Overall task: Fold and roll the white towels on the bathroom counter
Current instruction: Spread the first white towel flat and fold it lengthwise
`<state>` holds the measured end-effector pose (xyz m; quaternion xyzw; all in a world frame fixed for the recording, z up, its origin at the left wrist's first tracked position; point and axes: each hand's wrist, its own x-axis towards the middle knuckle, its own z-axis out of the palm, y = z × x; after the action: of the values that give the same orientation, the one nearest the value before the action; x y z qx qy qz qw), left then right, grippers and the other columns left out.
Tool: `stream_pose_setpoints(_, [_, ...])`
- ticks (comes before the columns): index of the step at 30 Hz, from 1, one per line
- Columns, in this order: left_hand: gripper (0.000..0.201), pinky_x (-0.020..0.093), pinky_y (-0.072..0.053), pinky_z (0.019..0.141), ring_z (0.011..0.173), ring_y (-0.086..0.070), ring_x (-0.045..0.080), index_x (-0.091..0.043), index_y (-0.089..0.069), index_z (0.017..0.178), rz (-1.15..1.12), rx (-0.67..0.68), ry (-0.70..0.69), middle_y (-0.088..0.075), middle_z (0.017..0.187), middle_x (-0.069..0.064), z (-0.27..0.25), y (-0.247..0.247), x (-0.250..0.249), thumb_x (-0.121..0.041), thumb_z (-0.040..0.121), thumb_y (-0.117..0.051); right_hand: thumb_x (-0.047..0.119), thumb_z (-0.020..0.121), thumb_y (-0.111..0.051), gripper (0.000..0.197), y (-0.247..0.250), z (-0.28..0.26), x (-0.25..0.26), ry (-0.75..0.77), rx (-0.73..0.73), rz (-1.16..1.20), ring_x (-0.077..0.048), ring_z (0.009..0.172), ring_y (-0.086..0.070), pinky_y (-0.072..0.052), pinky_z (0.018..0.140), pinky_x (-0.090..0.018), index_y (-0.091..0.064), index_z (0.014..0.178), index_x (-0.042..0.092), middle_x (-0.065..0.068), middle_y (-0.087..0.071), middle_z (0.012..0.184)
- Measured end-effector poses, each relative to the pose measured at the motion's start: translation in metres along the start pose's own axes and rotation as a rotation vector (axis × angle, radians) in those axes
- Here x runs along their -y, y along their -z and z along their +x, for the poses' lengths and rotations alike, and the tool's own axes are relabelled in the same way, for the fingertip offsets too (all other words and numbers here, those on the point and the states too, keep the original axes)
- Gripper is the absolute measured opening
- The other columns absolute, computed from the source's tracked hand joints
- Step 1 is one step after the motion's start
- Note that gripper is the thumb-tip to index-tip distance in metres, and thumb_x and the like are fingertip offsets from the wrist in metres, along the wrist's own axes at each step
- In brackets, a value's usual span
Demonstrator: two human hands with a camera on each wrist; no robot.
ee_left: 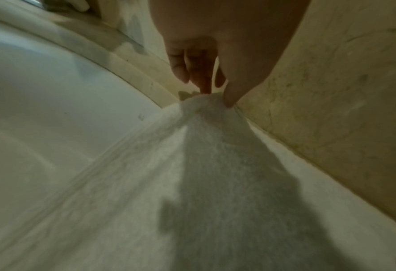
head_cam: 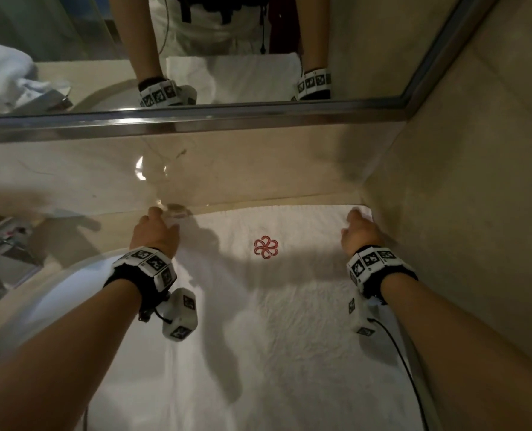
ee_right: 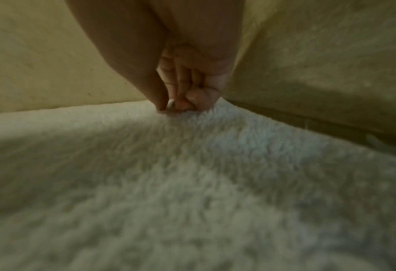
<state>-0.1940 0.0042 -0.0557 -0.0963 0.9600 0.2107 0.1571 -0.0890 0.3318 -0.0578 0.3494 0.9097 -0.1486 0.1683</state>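
A white towel [head_cam: 274,321] with a red flower emblem [head_cam: 266,248] lies spread flat on the counter, its far edge against the back wall. My left hand [head_cam: 156,228] pinches the towel's far left corner [ee_left: 203,102] between thumb and fingers. At the far right corner [ee_right: 187,113], close to the side wall, my right hand [head_cam: 359,231] pinches the towel [ee_right: 192,183] with curled fingers. The left edge of the towel [ee_left: 192,183] lies over the rim of the basin.
A white basin [head_cam: 50,293] sits to the left, with a chrome tap [head_cam: 0,244] behind it. The beige side wall [head_cam: 476,213] stands tight on the right. A mirror [head_cam: 196,51] runs along the back. Another crumpled white towel [head_cam: 3,76] shows in its reflection.
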Motion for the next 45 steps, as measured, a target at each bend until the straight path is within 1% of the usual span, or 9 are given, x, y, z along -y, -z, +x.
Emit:
stream_pose_setpoints(3, [0.031,0.040,-0.044,0.092,0.110,-0.055,0.037,-0.006,-0.051,0.117,0.087,0.077,-0.009,-0.057,0.119,0.021,0.002,0.001,-0.001,-0.020,0.090,-0.050,0.017,0.096,-0.043,0.049,0.002,0.000,0.004,-0.034,0.002,0.005,-0.031,0.130,-0.041,-0.036,0.103,-0.032,-0.031,0.143,0.009,-0.016,-0.040,0.142])
stream_pose_setpoints(6, [0.023,0.039,-0.045,0.089,0.104,-0.058,0.037,-0.009,-0.056,0.108,0.081,0.034,-0.012,-0.061,0.111,0.020,0.002,0.004,-0.003,-0.022,0.093,-0.044,0.012,0.094,-0.043,0.036,0.004,0.006,0.004,-0.037,-0.078,0.127,-0.033,0.122,-0.047,-0.039,0.098,-0.033,-0.046,0.129,0.003,-0.020,-0.049,0.132])
stream_pose_setpoints(13, [0.032,0.041,-0.044,0.088,0.107,-0.055,0.042,-0.003,-0.049,0.117,-0.040,-0.045,0.032,-0.059,0.116,0.026,0.010,0.009,-0.005,-0.027,0.095,-0.041,0.006,0.093,-0.042,0.025,0.013,0.013,0.006,0.066,-0.199,0.377,-0.037,0.109,-0.054,-0.041,0.091,-0.037,-0.051,0.116,0.000,-0.024,-0.058,0.115])
stream_pose_setpoints(16, [0.033,0.043,-0.044,0.086,0.106,-0.055,0.044,-0.004,-0.043,0.121,-0.119,-0.059,0.075,-0.057,0.116,0.028,0.012,0.009,-0.003,-0.026,0.095,-0.041,0.005,0.093,-0.042,0.027,0.014,0.017,0.010,0.097,-0.135,0.369,-0.037,0.109,-0.054,-0.042,0.090,-0.038,-0.048,0.119,0.001,-0.022,-0.057,0.108])
stream_pose_setpoints(21, [0.054,0.042,-0.044,0.085,0.106,-0.055,0.042,-0.014,-0.027,0.137,-0.214,-0.034,0.041,-0.058,0.115,0.027,0.010,0.006,0.007,-0.016,0.089,-0.053,0.012,0.093,-0.045,0.054,0.005,0.010,0.017,0.113,-0.102,0.322,-0.031,0.129,-0.042,-0.036,0.107,-0.040,-0.027,0.144,0.019,-0.014,-0.037,0.143])
stream_pose_setpoints(26, [0.057,0.044,-0.040,0.098,0.116,-0.050,0.042,-0.006,-0.030,0.134,-0.184,-0.016,0.060,-0.052,0.126,0.027,0.004,0.005,0.022,-0.016,0.087,-0.059,0.012,0.093,-0.049,0.050,-0.006,-0.018,-0.001,0.155,-0.176,0.363,-0.031,0.133,-0.035,-0.030,0.109,-0.032,-0.035,0.140,0.008,-0.017,-0.030,0.146])
stream_pose_setpoints(35, [0.060,0.044,-0.043,0.093,0.115,-0.053,0.041,-0.004,-0.028,0.137,-0.168,0.034,0.038,-0.053,0.127,0.027,-0.076,0.015,0.045,-0.022,0.089,-0.058,0.016,0.093,-0.051,0.039,-0.025,-0.091,-0.065,0.098,-0.022,0.371,-0.031,0.123,-0.048,-0.038,0.100,-0.031,-0.046,0.130,0.005,-0.018,-0.044,0.138])
stream_pose_setpoints(41, [0.061,0.043,-0.040,0.095,0.119,-0.049,0.040,-0.004,-0.029,0.139,-0.126,0.060,0.090,-0.048,0.132,0.026,-0.193,0.000,0.094,-0.030,0.090,-0.057,0.020,0.093,-0.050,0.033,-0.059,-0.168,-0.122,0.122,0.020,0.224,-0.032,0.118,-0.051,-0.042,0.100,-0.035,-0.054,0.121,0.003,-0.017,-0.051,0.130])
stream_pose_setpoints(45, [0.065,0.043,-0.040,0.096,0.122,-0.047,0.039,-0.001,-0.030,0.137,0.013,0.195,0.170,-0.045,0.136,0.024,-0.259,-0.024,0.139,-0.027,0.087,-0.062,0.018,0.092,-0.050,0.028,-0.084,-0.229,-0.159,0.102,0.007,0.163,-0.032,0.109,-0.056,-0.047,0.092,-0.034,-0.058,0.111,-0.002,-0.017,-0.058,0.120])
